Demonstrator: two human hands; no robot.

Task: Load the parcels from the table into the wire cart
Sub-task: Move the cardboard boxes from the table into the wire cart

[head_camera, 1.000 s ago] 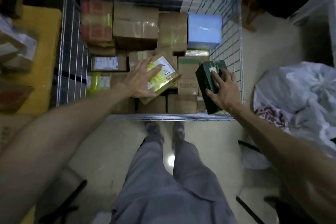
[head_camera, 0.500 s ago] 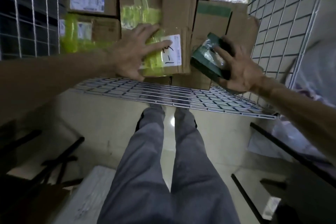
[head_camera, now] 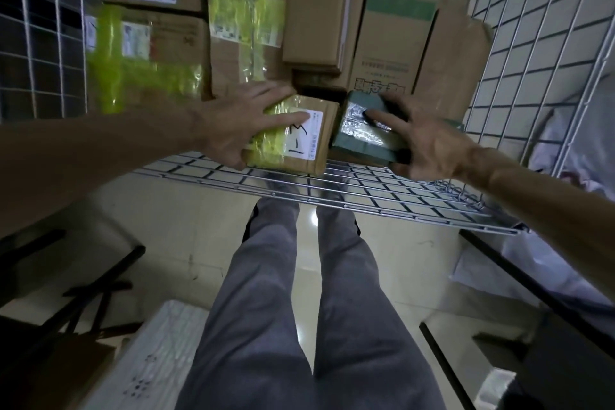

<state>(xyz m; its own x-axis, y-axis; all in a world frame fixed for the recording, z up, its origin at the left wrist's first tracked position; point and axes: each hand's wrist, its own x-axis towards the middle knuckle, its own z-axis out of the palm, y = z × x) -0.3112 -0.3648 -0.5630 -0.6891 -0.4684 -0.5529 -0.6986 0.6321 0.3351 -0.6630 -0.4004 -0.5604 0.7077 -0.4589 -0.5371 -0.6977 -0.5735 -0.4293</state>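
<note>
Grips a yellow-taped parcel [head_camera: 296, 143] in the left hand [head_camera: 233, 130] and, just right of it, apparently a dark green parcel [head_camera: 361, 135] in the right hand [head_camera: 429, 146], inside the wire cart [head_camera: 366, 191].

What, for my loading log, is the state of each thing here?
Left hand: grips the taped box from above.
Right hand: grips the green parcel.
Taped box: flat, in the cart at its near side.
Green parcel: held, right of the taped box.
Cart: packed with boxes.

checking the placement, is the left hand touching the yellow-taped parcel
Touching. Head view shows the left hand gripping the yellow-taped parcel, fingers across its top.
</note>
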